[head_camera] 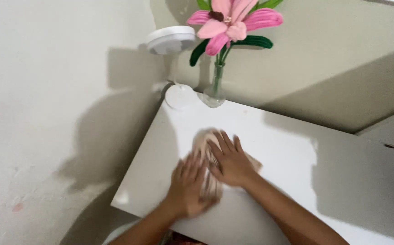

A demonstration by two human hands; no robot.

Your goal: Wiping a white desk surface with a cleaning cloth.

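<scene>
White worktop fills the corner of a pale-walled room, its near edge running from lower left toward the right. On it lies a beige cloth, bunched into a long shape whose axis runs from the far end, near the worktop's back corner, down toward the person. Both hands press flat on it. The right hand lies on the cloth's middle with fingers spread and pointing away toward the wall; the left hand covers the near end, slightly blurred, fingers angled toward the right hand and touching it. Neither grip closes around the cloth: palms are open and spread wide, bearing down rather than pinching. The cloth shows past the right fingertips at the far end and as a small corner to the right of the right wrist. The left hand sits nearer the worktop's near edge, the right nearer its centre. At the back corner, well apart from the hands, stand a glass vase with a pink flower and a white round lamp on its round base.
</scene>
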